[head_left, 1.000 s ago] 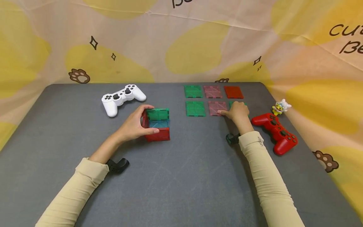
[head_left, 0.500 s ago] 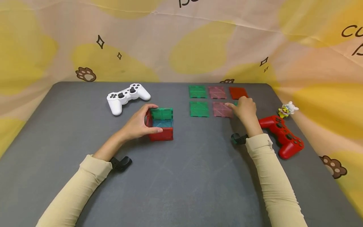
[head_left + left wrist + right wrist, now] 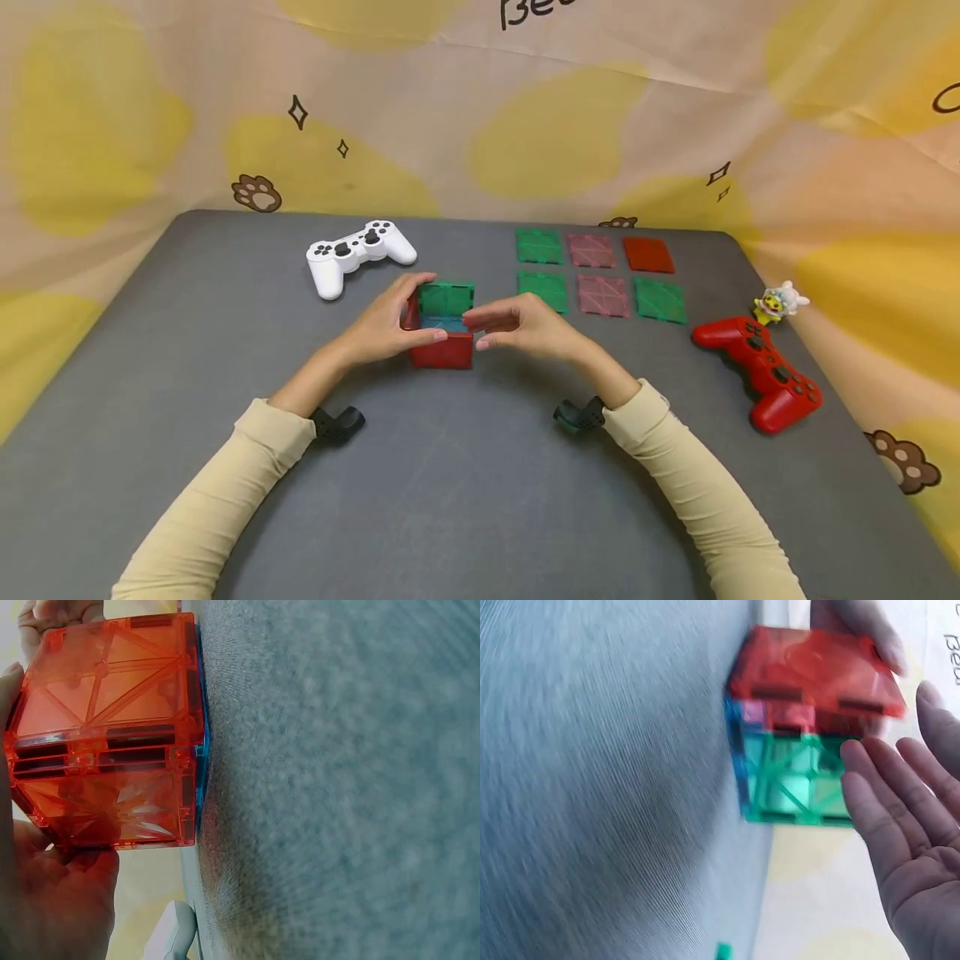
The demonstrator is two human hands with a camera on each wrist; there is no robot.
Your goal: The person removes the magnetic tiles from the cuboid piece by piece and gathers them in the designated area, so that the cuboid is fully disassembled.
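A topless box of clear magnetic tiles stands on the table, its front red tile [image 3: 442, 353] and back green tile [image 3: 447, 297] upright. A second red tile [image 3: 105, 806] walls its left side, above a blue base tile [image 3: 739, 761]; the right side is open. My left hand [image 3: 382, 327] holds the box, thumb on the front tile's top edge and fingers around the back left. My right hand [image 3: 534, 327] is at the open right side, fingers lightly bent and nothing in them. In the right wrist view its fingertips [image 3: 853, 784] overlap the green tile.
Flat tiles lie in two rows at the back right, among them a red tile [image 3: 648, 255], a pink tile [image 3: 603, 296] and a green tile [image 3: 661, 300]. Nearby are a red game controller [image 3: 759, 371] and a small figurine [image 3: 780, 302]. A white controller [image 3: 360, 254] lies back left.
My right hand has left the flat green tile at the right and moved left to the box. The left hand keeps its hold. The head view has turned slightly left.
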